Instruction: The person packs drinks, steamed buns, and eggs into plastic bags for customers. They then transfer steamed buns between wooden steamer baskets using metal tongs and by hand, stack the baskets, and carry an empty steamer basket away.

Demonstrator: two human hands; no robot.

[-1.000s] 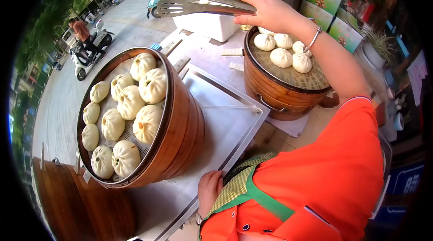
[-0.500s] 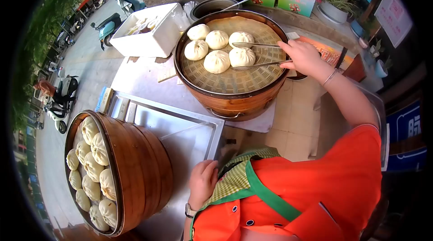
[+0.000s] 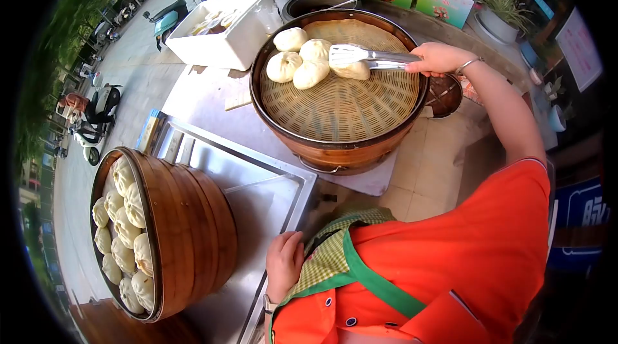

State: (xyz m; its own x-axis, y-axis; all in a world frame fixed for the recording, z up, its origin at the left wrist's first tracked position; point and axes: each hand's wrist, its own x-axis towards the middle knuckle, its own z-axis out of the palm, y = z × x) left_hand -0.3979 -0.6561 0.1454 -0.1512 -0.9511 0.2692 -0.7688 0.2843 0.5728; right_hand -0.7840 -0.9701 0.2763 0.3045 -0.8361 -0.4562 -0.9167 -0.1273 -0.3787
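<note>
My right hand point(image 3: 444, 59) is closed round the handles of metal tongs point(image 3: 380, 57). The broad heads of the tongs lie over a steamed bun point(image 3: 353, 70) and partly hide it; whether they pinch it I cannot tell. It is inside the round bamboo steamer point(image 3: 360, 144), among several white pleated buns point(image 3: 284, 66) at the upper left of the woven mat point(image 3: 341, 109). My left hand point(image 3: 284, 265), fingers loosely curled and with no object visible in them, rests by the metal counter's edge against the checked apron point(image 3: 322, 260).
A second, tall steamer point(image 3: 199, 234) full of buns stands at the left on the metal counter point(image 3: 257, 199). Behind are a white foam box point(image 3: 222, 48) with small items inside, a metal pot point(image 3: 302, 3), green cartons point(image 3: 444, 3) and a potted plant point(image 3: 499, 19).
The tongs have turned and closed up from a spread position over the buns. The nearer buns have shifted up and bunched together. My left hand stays nearly still. The view has shifted slightly.
</note>
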